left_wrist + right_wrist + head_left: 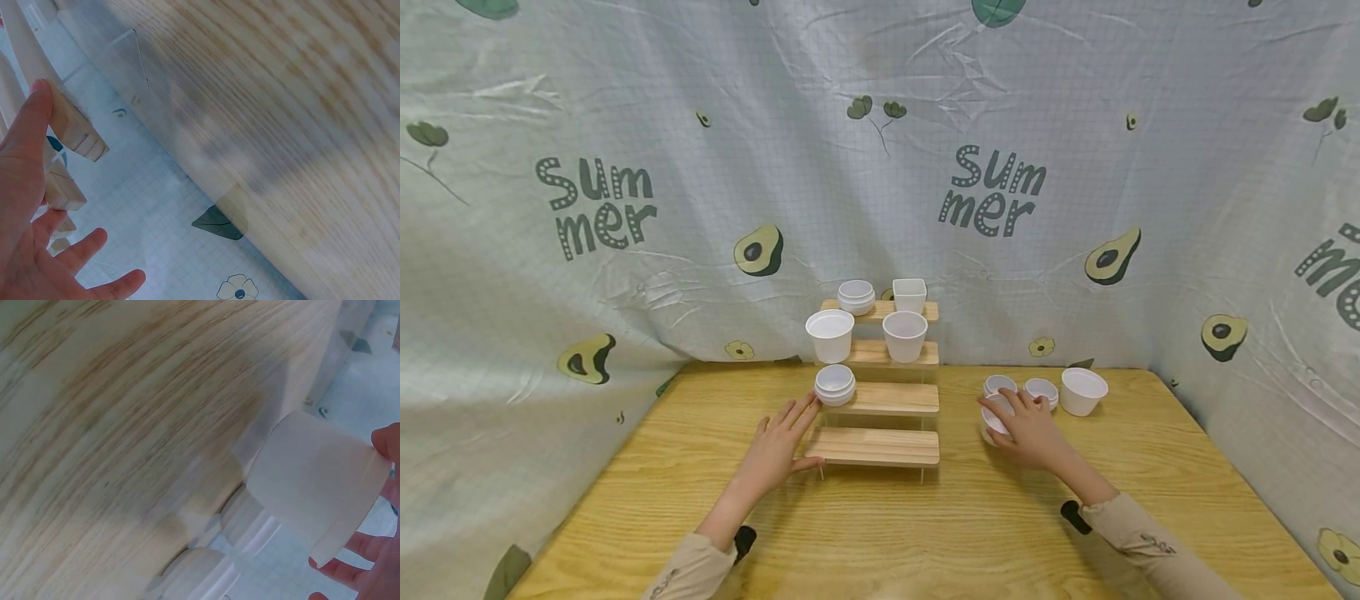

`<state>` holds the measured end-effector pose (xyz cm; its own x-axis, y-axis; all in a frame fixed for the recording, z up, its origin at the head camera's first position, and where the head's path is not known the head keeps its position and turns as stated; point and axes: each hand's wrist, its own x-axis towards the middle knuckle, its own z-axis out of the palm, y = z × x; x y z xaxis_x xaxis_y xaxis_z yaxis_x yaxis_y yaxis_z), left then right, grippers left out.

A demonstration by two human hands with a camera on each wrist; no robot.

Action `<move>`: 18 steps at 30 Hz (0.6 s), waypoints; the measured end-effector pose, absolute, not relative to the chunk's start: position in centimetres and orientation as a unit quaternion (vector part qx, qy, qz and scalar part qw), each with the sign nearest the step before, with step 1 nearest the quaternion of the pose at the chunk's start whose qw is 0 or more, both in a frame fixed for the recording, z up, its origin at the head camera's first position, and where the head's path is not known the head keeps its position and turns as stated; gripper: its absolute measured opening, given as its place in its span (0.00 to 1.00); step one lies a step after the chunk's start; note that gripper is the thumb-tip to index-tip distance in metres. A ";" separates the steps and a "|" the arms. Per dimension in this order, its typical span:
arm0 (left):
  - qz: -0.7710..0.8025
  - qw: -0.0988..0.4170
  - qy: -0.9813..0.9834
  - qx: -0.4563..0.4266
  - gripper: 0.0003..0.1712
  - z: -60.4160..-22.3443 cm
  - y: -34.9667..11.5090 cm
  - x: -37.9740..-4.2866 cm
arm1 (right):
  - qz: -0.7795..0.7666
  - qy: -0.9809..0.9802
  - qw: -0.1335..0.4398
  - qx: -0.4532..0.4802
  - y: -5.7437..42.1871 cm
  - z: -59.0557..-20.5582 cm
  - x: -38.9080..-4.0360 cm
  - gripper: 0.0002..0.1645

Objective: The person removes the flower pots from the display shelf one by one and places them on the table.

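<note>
A tiered wooden shelf (880,447) stands on the table, holding white pots on its upper three steps. My left hand (777,450) rests against the shelf's left side, its fingers extended and thumb at the bottom step; in the left wrist view the thumb touches one step's end. The left hand's fingertips are beside a low round white jar (835,385) on the second step from the bottom. At the right, my right hand (1032,433) grips a white tapered cup (315,487) near its rim. That cup is tilted in the right wrist view, seemingly raised off the tabletop.
Two small round white jars, one left (1000,384) and one right (1042,391), stand behind the right hand, with a larger white cup (1083,392) to their right. Higher steps bear two cups, a jar (856,297) and a square pot (909,296). A printed curtain (850,208) backs the table.
</note>
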<state>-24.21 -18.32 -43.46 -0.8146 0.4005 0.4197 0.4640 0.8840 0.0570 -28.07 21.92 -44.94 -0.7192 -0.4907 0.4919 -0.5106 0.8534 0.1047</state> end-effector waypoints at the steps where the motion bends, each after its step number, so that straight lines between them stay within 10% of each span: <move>1: -0.079 0.203 -0.949 -0.228 0.50 -43.5 -18.3 -24.2 | 0.018 -0.928 0.258 0.268 22.0 -45.0 -28.1 0.28; 18: -0.084 0.210 -0.946 -0.231 0.50 -43.5 -18.3 -24.2 | 0.010 -0.944 0.232 0.237 22.2 -45.1 -28.2 0.26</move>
<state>-24.18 -18.32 -43.49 -0.8045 0.4027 0.4366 0.4731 0.8789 0.0611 -28.20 22.17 -45.14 -0.7809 -0.4417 0.4418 -0.4510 0.8879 0.0905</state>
